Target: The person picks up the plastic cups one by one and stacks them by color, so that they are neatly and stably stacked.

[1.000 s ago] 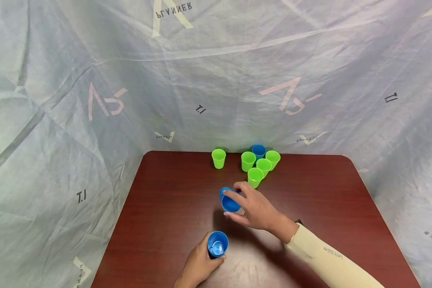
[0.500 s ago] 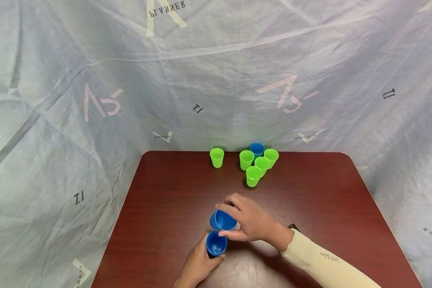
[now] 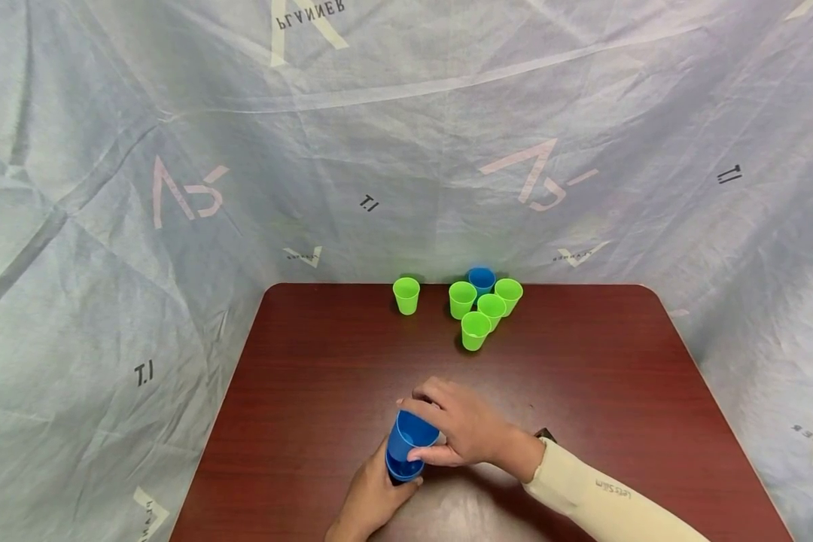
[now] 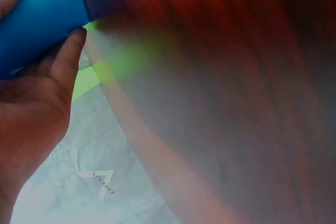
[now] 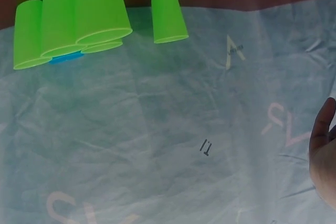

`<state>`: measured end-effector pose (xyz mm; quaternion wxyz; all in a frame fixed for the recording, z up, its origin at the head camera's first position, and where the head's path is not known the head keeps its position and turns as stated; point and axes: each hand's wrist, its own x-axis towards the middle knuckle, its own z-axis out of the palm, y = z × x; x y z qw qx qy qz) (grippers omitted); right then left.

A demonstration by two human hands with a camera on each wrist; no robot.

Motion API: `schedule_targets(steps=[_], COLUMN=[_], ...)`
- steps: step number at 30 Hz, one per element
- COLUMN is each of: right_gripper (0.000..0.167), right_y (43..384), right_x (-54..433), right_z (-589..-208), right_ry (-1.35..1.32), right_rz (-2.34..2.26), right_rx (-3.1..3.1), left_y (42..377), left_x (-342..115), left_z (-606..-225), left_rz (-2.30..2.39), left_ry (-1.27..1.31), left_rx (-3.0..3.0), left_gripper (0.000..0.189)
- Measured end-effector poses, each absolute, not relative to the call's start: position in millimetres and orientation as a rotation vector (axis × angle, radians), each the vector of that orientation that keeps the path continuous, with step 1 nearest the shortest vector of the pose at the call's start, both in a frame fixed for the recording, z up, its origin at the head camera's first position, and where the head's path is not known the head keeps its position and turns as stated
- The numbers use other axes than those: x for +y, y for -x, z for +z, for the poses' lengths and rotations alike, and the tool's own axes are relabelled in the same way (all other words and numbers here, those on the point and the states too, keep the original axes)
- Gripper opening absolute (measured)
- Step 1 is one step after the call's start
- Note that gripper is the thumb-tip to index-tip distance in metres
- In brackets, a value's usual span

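In the head view my left hand [image 3: 374,488] grips a blue cup [image 3: 404,473] low over the front of the table, its mouth upward. My right hand [image 3: 470,427] holds a second blue cup [image 3: 413,433] by its sides, thumb in front and fingers behind. The base of this second cup overlaps the mouth of the left one; whether it sits inside cannot be told. From the left wrist, my left hand [image 4: 39,108] shows curled around a blue cup [image 4: 44,22]. Only part of a hand [image 5: 323,156] appears at the right wrist view's edge.
Toward the table's back stand several green cups [image 3: 474,331] bunched with a blue cup [image 3: 481,278]. A lone green cup [image 3: 406,295] stands to their left. Grey printed sheeting [image 3: 406,150] hangs behind and beside the dark red table [image 3: 312,361].
My right hand has come down toward me and slightly left with its blue cup, bringing it to the mouth of the left cup. The left hand stays nearly still.
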<state>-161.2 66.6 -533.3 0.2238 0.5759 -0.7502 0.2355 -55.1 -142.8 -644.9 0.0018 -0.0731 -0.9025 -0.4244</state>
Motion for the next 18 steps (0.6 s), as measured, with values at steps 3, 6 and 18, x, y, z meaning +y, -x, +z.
schedule_targets(steps=[3, 6, 18], right_gripper=[0.062, 0.061, 0.065], right_y=[159.7, 158.4, 153.2], right_x=[64.3, 63.2, 59.3], right_z=[-536.0, -539.8, -557.9], right_ry=[-1.6, -1.604, -1.65], right_rz=[0.662, 0.661, 0.661], right_rx=[-2.066, -2.065, -2.118], left_y=[55.1, 55.5, 55.6], left_x=[-143.7, -144.0, -144.1], left_z=[-645.3, -645.4, -648.1], left_rz=[-1.349, -1.375, -1.35], left_ry=[0.218, 0.206, 0.223], left_rx=[-2.843, -2.866, -2.844], left_gripper=[0.074, 0.076, 0.075])
